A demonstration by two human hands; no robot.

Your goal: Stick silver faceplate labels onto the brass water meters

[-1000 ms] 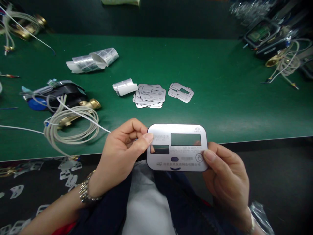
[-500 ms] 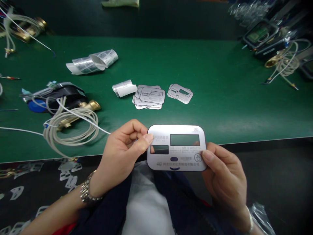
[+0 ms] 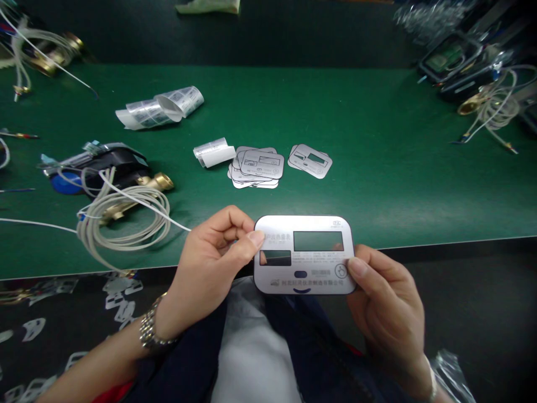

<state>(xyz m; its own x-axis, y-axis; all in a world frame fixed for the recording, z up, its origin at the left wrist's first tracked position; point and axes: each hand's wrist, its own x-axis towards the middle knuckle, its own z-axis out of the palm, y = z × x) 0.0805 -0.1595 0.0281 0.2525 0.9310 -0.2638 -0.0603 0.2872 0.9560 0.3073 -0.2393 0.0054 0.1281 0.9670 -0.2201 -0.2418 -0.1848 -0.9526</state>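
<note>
The green worktop [image 3: 398,184] stretched across in front of the person, with a black meter [image 3: 126,162] at its left and a pale coiled cable [image 3: 86,221] lying against it. By the near edge, the left hand [image 3: 210,257] and right hand [image 3: 388,302] had their fingers clamped on opposite ends of a silver faceplate [image 3: 304,256], raised over the lap, printed side up. Beyond lay a long label curl [image 3: 146,112], an overlapping plate pile [image 3: 262,162], a smaller plate stack [image 3: 311,161] and, just left of the pile, a short label roll [image 3: 213,153].
</note>
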